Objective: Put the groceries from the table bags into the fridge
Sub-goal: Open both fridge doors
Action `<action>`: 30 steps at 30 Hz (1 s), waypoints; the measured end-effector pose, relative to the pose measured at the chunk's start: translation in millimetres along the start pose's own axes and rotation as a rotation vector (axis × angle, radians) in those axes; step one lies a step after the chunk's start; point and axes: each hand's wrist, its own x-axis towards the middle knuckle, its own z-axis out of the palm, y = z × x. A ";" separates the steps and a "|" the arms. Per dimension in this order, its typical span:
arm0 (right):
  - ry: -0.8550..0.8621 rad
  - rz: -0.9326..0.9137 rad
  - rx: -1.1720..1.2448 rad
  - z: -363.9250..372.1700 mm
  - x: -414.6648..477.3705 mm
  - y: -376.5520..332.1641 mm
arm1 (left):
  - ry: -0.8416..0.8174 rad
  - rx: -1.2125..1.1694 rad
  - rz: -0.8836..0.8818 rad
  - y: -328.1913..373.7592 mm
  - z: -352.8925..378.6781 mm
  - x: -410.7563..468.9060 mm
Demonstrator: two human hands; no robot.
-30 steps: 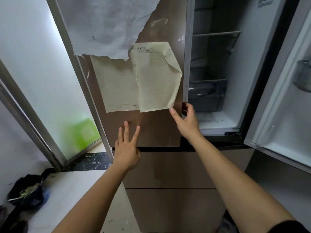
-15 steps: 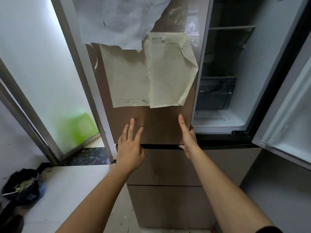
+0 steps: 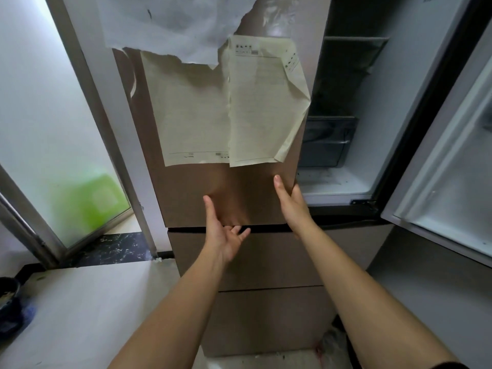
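Since the door (image 3: 186,195) looks stiff and slick, our right hand (image 3: 291,202) curls round its 3 o'clock edge, our left hand (image 3: 225,235) idle, fingers loosely spread.

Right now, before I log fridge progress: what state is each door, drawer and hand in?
Left fridge door: appears shut.
Right fridge door: open.
Crisper drawer: pushed in.
Lower drawers: shut.
Left hand: open, empty.
Right hand: grips the shut door's edge.

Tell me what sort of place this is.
Probably a home kitchen: a tall brown glossy fridge with yellowed paper sheets stuck on it, one compartment open, beside a metal-framed frosted glass door and a white tabletop.
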 end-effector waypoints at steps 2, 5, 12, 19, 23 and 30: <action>0.000 0.012 -0.022 0.6 -2.2 -1.0 | -0.015 0.003 0.003 -1.3 -1.5 2.1; -0.001 0.012 -0.048 -0.8 -10.8 -0.9 | -0.020 0.053 0.029 -4.4 0.4 -2.3; -0.107 -0.034 -0.087 -21.6 -20.6 -2.7 | 0.040 0.147 0.069 -6.2 6.0 -4.3; -0.125 -0.189 -0.006 -28.1 0.6 -33.7 | 0.072 0.156 0.106 -11.4 11.7 3.7; -0.152 -0.211 -0.007 -25.8 24.0 -53.2 | 0.070 0.146 0.105 -12.7 12.3 8.9; -0.174 -0.238 -0.020 -26.8 23.8 -52.3 | 0.015 0.013 0.058 -8.2 4.9 -0.3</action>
